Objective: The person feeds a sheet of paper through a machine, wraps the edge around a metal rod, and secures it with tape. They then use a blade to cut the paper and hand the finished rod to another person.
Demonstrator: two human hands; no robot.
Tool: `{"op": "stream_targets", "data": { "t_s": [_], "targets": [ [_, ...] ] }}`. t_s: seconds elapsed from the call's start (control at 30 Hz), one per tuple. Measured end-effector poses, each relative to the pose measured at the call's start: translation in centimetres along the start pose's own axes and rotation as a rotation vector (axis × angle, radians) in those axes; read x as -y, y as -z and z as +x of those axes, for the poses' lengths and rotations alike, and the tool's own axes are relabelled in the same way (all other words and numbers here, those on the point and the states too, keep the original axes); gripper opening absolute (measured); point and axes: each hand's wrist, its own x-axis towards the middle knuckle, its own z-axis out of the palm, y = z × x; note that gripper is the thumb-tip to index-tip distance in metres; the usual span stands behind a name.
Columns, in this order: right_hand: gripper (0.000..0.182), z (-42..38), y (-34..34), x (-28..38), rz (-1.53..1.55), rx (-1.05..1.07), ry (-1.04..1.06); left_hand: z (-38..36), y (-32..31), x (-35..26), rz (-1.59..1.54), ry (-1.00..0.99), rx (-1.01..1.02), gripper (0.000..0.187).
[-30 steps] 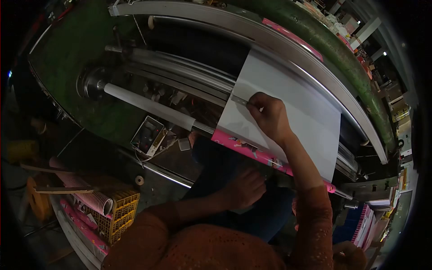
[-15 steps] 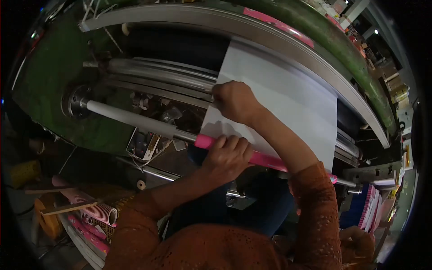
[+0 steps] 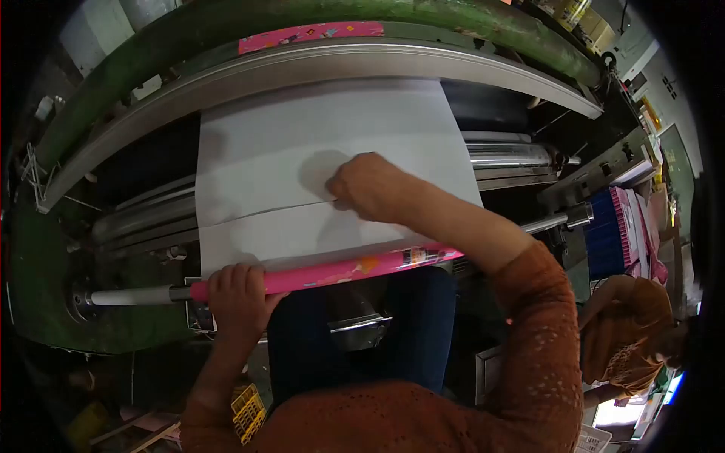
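A wide white sheet comes down from under a metal bar onto a pink printed roll on a shaft. My left hand has its fingers wrapped over the left end of the pink roll. On the sheet, near its middle, my right hand is closed, at the end of a dark line cut across the sheet from its left edge. Whatever my right hand holds is too hidden to make out.
Metal rollers lie behind the sheet, below the metal crossbar. A green beam runs across the back. Another person is at the right, near blue and pink stacked material. A yellow basket is at the lower left.
The view has turned and shifted. My right hand has moved from the sheet's left edge to its middle, and a line now crosses the left part. My left hand stays on the roll, nearer its end.
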Motion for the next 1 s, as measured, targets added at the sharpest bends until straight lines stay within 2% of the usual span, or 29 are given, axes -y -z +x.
{"op": "stream_targets", "data": {
  "t_s": [0.07,0.1,0.13,0.2,0.27,0.33,0.37,0.4,0.43,0.47,0.57,0.63,0.77,0.83,0.87,0.9,0.97,1.0],
  "targets": [
    [0.014,-6.8,0.7,-5.0,-0.121,0.038,-0.033,0.1,0.2,0.1,0.021,-0.028,-0.043,0.051],
    [0.011,-10.2,1.0,-7.9,-0.215,0.198,-0.172,-0.3,0.1,0.5,0.024,-0.041,-0.042,0.051],
    [0.006,-14.6,1.7,-10.4,-0.34,0.202,-0.229,-0.6,-0.2,1.1,0.064,-0.055,-0.014,0.05],
    [0.008,-20.3,4.4,-13.3,-0.514,0.311,-0.503,0.1,-0.6,0.5,0.101,-0.096,-0.001,0.049],
    [0.007,-23.1,6.9,-9.4,-0.311,-0.297,-0.492,1.2,-0.8,-0.9,0.031,-0.116,0.094,0.044],
    [0.01,-23.9,7.0,-4.1,0.025,-0.77,-0.524,5.1,-0.9,-7.2,-0.027,-0.161,0.172,0.032],
    [0.013,-24.8,5.7,-2.0,0.213,-0.854,-0.668,7.1,-1.7,-10.6,-0.024,-0.23,0.151,0.025],
    [0.014,-25.7,4.3,-0.8,0.234,-0.934,-0.596,9.2,-2.9,-14.1,-0.022,-0.303,0.127,0.02],
    [0.014,-26.5,2.3,0.0,0.246,-1.036,-0.6,11.2,-4.4,-17.8,-0.024,-0.33,0.057,0.015],
    [0.015,-27.8,0.6,0.7,0.205,-1.054,-0.67,13.0,-5.7,-21.6,-0.029,-0.353,-0.009,0.012],
    [0.009,-32.8,-4.1,2.7,0.467,-1.145,-1.118,18.0,-7.8,-31.9,0.022,-0.322,-0.143,0.007],
    [0.008,-36.0,-6.8,3.5,0.391,-1.199,-1.232,20.7,-9.5,-37.4,0.025,-0.316,-0.189,0.005],
    [0.008,-40.6,-11.2,3.9,0.54,-1.362,-1.32,24.3,-11.6,-45.1,-0.031,-0.234,-0.196,0.006],
    [0.01,-40.4,-11.2,3.6,0.663,-1.428,-1.331,24.4,-11.5,-45.0,-0.131,-0.352,-0.254,0.007],
    [0.01,-39.6,-11.0,3.3,0.631,-1.449,-1.317,24.1,-11.5,-44.6,-0.194,-0.387,-0.226,0.018],
    [0.01,-38.6,-10.8,3.0,0.596,-1.469,-1.303,23.3,-10.8,-42.8,-0.181,-0.429,-0.274,0.033],
    [0.01,-35.7,-9.7,2.3,0.582,-1.493,-1.199,20.4,-8.0,-37.0,-0.22,-0.538,-0.414,0.04],
    [0.01,-33.4,-8.1,2.4,0.644,-1.561,-1.125,18.5,-7.0,-33.9,-0.345,-0.576,-0.428,0.036]
  ]
}}
